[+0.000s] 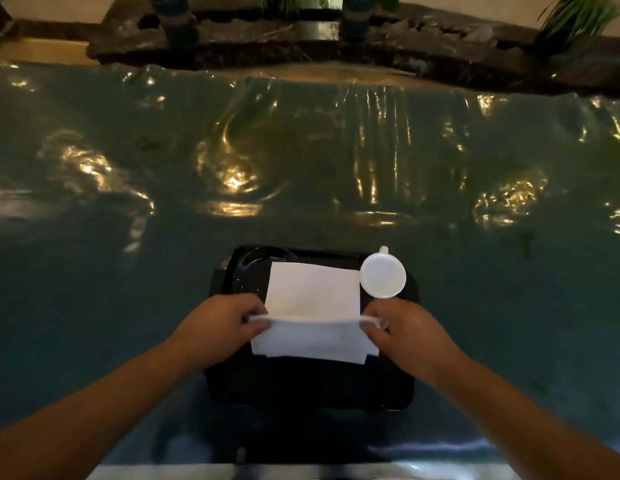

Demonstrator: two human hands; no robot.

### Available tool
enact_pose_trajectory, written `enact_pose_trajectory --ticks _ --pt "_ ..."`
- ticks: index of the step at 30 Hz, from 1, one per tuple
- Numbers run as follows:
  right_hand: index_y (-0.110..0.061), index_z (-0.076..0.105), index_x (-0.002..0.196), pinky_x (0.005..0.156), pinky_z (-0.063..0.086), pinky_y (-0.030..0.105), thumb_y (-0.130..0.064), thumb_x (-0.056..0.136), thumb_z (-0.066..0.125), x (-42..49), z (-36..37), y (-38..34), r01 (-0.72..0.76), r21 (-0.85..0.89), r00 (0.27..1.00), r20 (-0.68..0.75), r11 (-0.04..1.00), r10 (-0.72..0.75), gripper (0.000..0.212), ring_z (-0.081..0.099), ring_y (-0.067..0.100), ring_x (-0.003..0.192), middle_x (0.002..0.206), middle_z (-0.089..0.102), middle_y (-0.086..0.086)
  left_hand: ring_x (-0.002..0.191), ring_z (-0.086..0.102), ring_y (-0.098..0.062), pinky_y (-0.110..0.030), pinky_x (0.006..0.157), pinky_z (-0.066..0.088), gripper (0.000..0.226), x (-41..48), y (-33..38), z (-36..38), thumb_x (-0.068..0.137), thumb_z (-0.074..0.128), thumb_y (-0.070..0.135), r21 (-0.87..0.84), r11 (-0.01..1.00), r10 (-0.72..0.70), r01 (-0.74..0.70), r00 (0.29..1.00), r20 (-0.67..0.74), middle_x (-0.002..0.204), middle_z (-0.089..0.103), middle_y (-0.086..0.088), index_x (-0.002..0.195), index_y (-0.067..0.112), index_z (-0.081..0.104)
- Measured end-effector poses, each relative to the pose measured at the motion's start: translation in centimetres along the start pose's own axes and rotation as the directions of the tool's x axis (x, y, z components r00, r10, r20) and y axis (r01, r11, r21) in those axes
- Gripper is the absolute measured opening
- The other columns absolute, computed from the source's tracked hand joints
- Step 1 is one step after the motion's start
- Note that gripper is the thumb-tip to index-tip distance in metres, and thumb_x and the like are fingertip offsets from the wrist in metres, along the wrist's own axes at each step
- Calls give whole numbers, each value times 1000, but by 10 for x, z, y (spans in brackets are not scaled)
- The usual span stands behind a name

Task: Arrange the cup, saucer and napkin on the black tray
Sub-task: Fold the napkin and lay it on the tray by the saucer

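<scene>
A black tray [308, 386] lies on the table close to me. A white paper napkin [313, 292] is spread over its middle, folded along a crease at its near side. My left hand [221, 322] pinches the left end of that fold and my right hand [402, 327] pinches the right end; a flap hangs down toward me. A white cup [383, 276] stands on the tray's far right corner, handle pointing away. A dark round saucer [256, 261] shows dimly at the tray's far left, partly under the napkin.
The table is covered with shiny green plastic sheeting [301, 161] with creases and light reflections. A dark stone ledge [301, 39] with plants runs along the far edge. A pale strip [301, 472] marks the table's near edge.
</scene>
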State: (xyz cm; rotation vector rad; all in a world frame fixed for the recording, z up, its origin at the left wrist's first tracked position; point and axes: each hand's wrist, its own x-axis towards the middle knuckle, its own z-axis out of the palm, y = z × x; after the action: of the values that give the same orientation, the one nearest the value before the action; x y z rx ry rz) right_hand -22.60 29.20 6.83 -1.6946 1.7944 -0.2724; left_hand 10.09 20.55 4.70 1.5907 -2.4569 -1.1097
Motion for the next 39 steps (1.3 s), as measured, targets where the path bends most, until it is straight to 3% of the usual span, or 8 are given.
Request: enact_pose_trajectory --ticks 8,13,17,21,26,34,36,39 --pt "-21 69 92 62 47 30 -23 96 58 93 -1 -1 -174 -189 984 -74 966 163 11 62 21 77 80 63 -2 72 58 -4 -28 55 39 10 83 1 -11 91 65 43 -31 987 -159 156 977 -142 77 62 14 84 36 61" --pt "-14 63 112 76 52 38 -26 94 61 106 0 -6 -175 -397 975 -199 901 101 21 55 24 94 104 60 6 102 56 -22 -39 77 50 33 101 3 -4 88 69 37 133 977 -134 165 967 -218 112 58 0 117 24 60" --pt "-14 64 111 74 53 41 -35 87 73 61 34 -6 10 -331 975 -208 944 -83 32 57 27 90 102 60 6 118 48 -26 -42 95 44 59 69 -2 22 82 67 57 383 911 175 -154 984 -20 131 53 -4 129 24 55" --pt "-22 54 126 89 51 43 -52 83 71 29 77 14 219 -426 975 121 878 -185 55 51 25 103 119 55 5 133 46 -30 -47 109 38 71 47 -17 48 78 66 63 555 774 258 -305 952 164 147 48 -9 135 22 54" --pt "-22 62 103 85 54 41 -26 91 70 36 93 35 244 -469 969 82 849 -233 16 53 22 92 102 60 5 106 62 -30 -45 92 51 23 44 -15 59 83 71 22 551 741 442 -385 897 32 116 68 -9 105 15 67" --pt "-19 54 87 68 47 39 -26 81 56 -17 94 38 452 -414 891 259 790 -374 10 49 25 79 86 54 4 84 57 -21 -37 76 51 16 1 -17 75 85 54 37 474 647 511 -598 801 313 92 63 1 89 22 60" --pt "-18 59 88 71 51 40 -28 80 56 -33 91 35 488 -374 863 343 789 -371 13 55 25 80 87 59 4 82 59 -20 -34 74 50 20 -11 -14 79 85 50 43 393 717 422 -575 808 411 88 64 4 89 26 61" --pt "-17 61 85 72 51 39 -28 81 56 -43 78 27 425 -286 884 337 859 -325 12 56 23 80 86 61 4 84 59 -14 -27 68 42 28 -23 -11 78 85 45 55 257 906 221 -336 893 392 93 65 8 98 33 58"
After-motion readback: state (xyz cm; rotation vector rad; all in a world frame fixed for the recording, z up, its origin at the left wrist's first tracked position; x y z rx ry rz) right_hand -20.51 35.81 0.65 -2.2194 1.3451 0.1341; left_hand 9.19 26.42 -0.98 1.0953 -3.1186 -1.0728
